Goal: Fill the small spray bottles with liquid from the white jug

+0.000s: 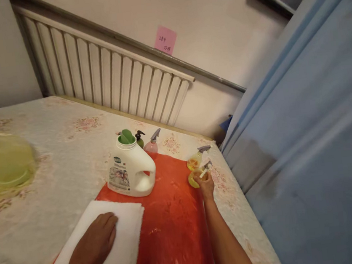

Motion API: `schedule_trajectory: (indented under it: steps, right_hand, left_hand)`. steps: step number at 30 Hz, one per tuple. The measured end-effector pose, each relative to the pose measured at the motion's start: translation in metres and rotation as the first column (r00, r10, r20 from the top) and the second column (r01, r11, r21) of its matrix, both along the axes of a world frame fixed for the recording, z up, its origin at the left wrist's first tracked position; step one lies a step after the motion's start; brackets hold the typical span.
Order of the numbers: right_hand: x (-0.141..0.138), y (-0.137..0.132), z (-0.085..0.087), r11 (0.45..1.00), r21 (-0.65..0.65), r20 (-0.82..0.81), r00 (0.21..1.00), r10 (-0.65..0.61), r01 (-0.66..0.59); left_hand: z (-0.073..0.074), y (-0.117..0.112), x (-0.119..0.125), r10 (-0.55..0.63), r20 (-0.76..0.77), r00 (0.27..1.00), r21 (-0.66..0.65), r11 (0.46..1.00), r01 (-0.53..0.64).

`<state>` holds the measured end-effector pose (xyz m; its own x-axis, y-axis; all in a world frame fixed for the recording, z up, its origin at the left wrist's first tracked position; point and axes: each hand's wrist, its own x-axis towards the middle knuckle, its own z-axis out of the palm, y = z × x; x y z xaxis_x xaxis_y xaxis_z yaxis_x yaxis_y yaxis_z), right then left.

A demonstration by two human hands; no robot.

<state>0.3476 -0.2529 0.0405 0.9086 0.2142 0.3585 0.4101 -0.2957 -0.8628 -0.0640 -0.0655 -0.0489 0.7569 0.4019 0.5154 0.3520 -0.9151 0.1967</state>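
My left hand lies flat, fingers together and stretched out, on a folded white towel at the near left of a red mat. My right hand reaches to the mat's far right edge and is closed round a small yellow spray bottle with a grey trigger. A second yellow spray bottle stands just behind it. A large white detergent jug with a green cap stands at the back of the mat, with a pink spray bottle and a green pump bottle behind it.
The mat lies on a floral bedspread. A translucent yellow-green container sits at the left. A white radiator runs along the far wall under a pink sticky note. A blue curtain hangs on the right.
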Motion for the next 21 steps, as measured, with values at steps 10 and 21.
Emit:
schedule_trajectory:
  steps: [10,21]
  right_hand:
    - [0.031,0.021,-0.016,0.987,-0.110,-0.092,0.987,-0.128,0.118]
    - [0.042,0.023,-0.030,0.982,-0.151,-0.080,0.989,-0.122,0.109]
  left_hand:
    - [-0.005,0.001,-0.003,-0.006,0.047,0.999,0.092,0.996,0.001]
    - [-0.009,0.002,-0.005,0.001,0.063,0.998,0.067,0.998,-0.005]
